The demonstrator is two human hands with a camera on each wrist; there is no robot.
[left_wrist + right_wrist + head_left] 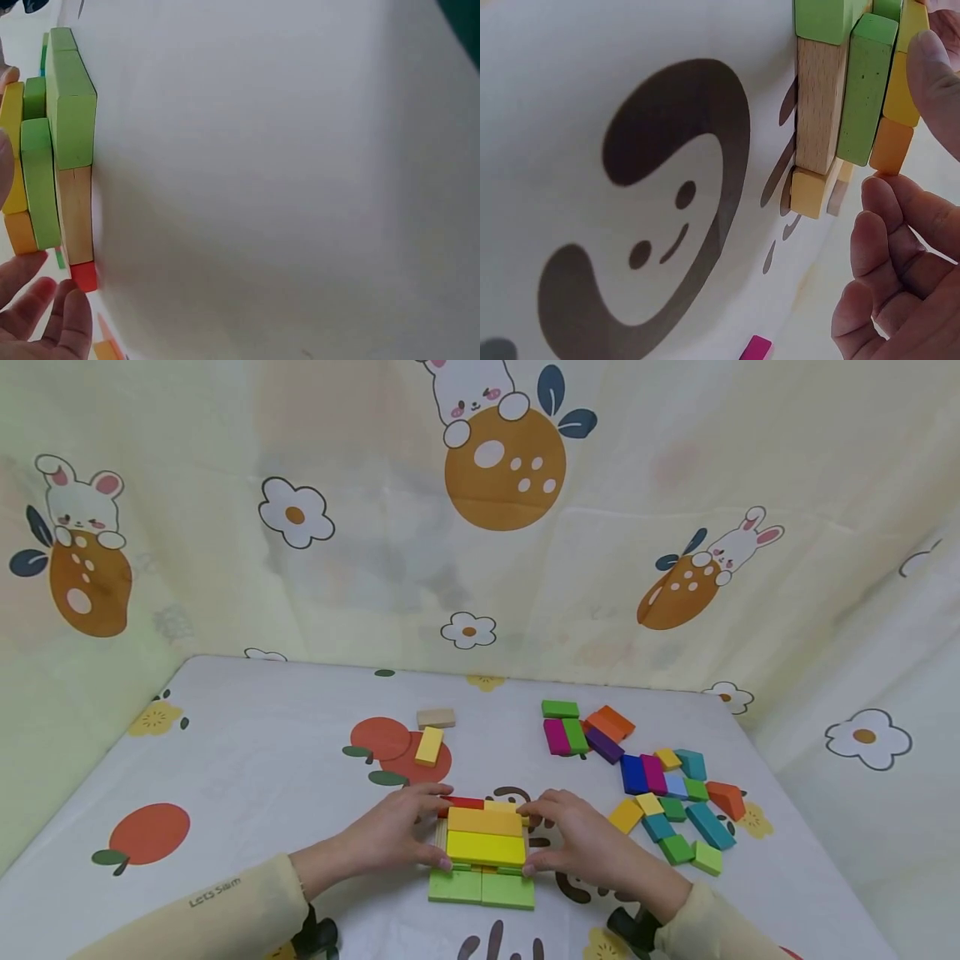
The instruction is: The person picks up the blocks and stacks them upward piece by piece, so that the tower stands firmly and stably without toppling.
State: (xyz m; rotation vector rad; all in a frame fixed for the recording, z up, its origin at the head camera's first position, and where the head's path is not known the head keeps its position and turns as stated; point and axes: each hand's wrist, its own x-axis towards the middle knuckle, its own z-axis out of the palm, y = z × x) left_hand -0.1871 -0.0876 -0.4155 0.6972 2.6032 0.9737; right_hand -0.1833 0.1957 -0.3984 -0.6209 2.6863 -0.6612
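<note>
A layered stack of wooden blocks stands between my two hands. Its bottom layer has light green blocks [455, 887] in front, natural wood blocks [819, 105] at the sides and a red block [84, 276] at the back left. A green block [870, 90] lies above on each side. On top are a yellow block [486, 847] and an orange block [484, 821]. My left hand [386, 833] pinches the top layer's left end, thumb in front and fingers behind. At its right end, my right hand [581, 843] does the same, with the index fingertip against the orange block.
Many loose coloured blocks, among them a blue block [633, 774] and a teal block [710, 825], lie scattered at the right. Behind the stack are a yellow block [429, 747] and a plain wood block [436, 718]. A printed curtain [360, 585] hangs behind the table.
</note>
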